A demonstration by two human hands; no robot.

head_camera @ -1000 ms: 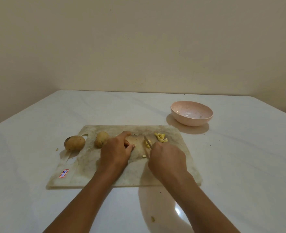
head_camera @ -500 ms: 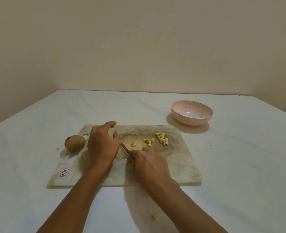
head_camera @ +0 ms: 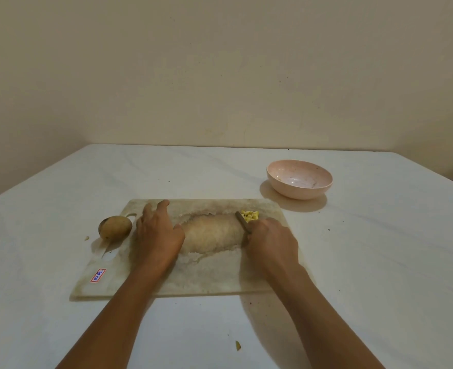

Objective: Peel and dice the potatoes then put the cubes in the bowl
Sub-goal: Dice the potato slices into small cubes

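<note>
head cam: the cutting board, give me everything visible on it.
The pale, marbled rectangular cutting board lies flat on the white table. Its surface looks stained, with a rough brownish patch mid-board. There is a slot handle at the far left corner and a red-bordered sticker at the near left. The left hand is palm-down over its left part. The right hand grips a knife beside a small pile of yellow potato cubes near the far edge. A brown unpeeled potato sits at the left edge.
</note>
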